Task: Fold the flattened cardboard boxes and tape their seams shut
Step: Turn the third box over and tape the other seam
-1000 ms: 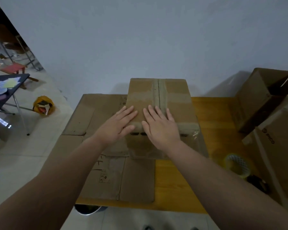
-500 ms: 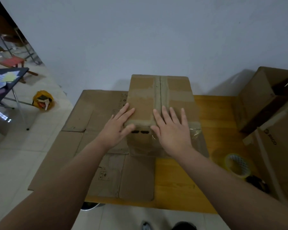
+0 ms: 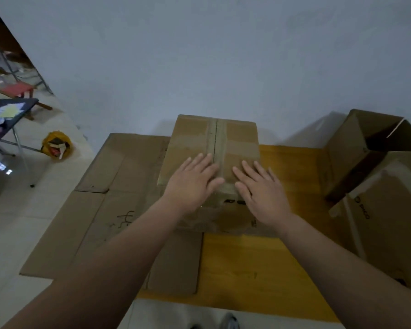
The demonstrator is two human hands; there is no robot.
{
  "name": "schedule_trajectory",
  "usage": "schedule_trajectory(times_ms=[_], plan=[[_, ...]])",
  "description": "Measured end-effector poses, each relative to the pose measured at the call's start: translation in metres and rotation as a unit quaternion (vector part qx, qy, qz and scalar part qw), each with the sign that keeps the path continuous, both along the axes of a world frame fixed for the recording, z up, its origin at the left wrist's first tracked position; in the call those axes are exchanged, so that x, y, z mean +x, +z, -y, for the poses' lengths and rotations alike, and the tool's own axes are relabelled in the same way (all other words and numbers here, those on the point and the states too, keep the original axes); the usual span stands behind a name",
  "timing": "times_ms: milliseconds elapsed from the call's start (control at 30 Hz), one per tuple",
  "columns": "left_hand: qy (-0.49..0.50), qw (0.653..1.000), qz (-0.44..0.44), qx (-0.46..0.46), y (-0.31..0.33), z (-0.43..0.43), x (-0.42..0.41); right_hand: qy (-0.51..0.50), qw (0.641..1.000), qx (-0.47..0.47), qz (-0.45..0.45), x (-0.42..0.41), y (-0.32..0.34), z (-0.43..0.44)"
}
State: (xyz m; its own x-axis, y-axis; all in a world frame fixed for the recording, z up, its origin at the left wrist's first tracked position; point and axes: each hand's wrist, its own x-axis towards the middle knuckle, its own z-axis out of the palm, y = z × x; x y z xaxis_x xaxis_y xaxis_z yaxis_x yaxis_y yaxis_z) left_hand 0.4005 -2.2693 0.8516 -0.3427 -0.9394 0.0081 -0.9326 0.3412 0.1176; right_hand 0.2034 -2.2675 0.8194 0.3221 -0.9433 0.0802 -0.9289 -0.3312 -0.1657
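Note:
A folded brown cardboard box (image 3: 195, 136) stands on the wooden table (image 3: 292, 167), its top flaps closed and a strip of tape running along the centre seam (image 3: 216, 138). My left hand (image 3: 192, 184) lies flat on the top, left of the seam, near the front edge. My right hand (image 3: 261, 188) lies flat on the right of the seam, its fingers spread and straight. Both palms press down on the top. A flattened cardboard sheet (image 3: 109, 198) lies under and to the left of the box, hanging over the table's left edge.
Two more cardboard boxes stand at the right: an open one (image 3: 365, 148) at the back and a larger one (image 3: 394, 214) nearer. On the floor at the left are a yellow bag (image 3: 56, 144) and a dark folding table (image 3: 7, 115). A wall stands just behind the table.
Both hands have slid along the box top: the left moved right toward the seam, the right moved further right. The tape roll at the right has dropped out of view.

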Motion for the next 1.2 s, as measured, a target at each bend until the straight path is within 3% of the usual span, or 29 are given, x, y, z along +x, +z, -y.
schedule_trajectory(times_ms=[200, 367, 433, 533, 633, 767, 900, 1000, 1067, 1133, 1200], plan=[[0.009, 0.995, 0.095, -0.019, -0.023, 0.002, 0.000, 0.080, 0.996, -0.044, 0.012, -0.007, -0.024, 0.010], [0.012, 0.994, 0.109, -0.021, -0.022, 0.003, -0.005, 0.182, 0.980, -0.055, 0.051, -0.028, -0.037, 0.015], [0.024, 0.993, 0.114, -0.022, -0.021, 0.000, -0.007, 0.131, 0.976, -0.009, 0.175, -0.028, -0.033, 0.009], [0.030, 0.994, 0.100, -0.020, -0.018, -0.001, -0.022, -0.027, 0.934, 0.020, 0.355, -0.014, -0.025, 0.002], [-0.040, 0.993, 0.106, -0.027, -0.022, 0.002, -0.049, -0.101, 0.929, 0.051, 0.352, -0.002, -0.021, -0.001], [-0.092, 0.982, 0.158, -0.049, -0.025, 0.009, -0.043, -0.082, 0.934, 0.047, 0.345, -0.011, -0.024, 0.000], [-0.027, 0.984, 0.154, -0.084, -0.033, -0.001, 0.017, -0.070, 0.921, 0.058, 0.379, -0.010, -0.025, 0.001], [0.046, 0.993, 0.074, -0.081, -0.033, -0.012, 0.050, -0.071, 0.890, 0.073, 0.445, -0.007, -0.027, 0.001], [0.134, 0.986, -0.102, -0.005, -0.031, -0.014, 0.055, -0.132, 0.829, 0.092, 0.535, -0.007, -0.033, -0.002], [0.247, 0.918, -0.302, 0.074, -0.029, -0.012, 0.053, -0.273, 0.781, 0.089, 0.554, -0.001, -0.039, -0.007], [0.297, 0.869, -0.381, 0.106, -0.029, -0.013, 0.051, -0.405, 0.740, 0.109, 0.526, 0.008, -0.039, -0.009]])
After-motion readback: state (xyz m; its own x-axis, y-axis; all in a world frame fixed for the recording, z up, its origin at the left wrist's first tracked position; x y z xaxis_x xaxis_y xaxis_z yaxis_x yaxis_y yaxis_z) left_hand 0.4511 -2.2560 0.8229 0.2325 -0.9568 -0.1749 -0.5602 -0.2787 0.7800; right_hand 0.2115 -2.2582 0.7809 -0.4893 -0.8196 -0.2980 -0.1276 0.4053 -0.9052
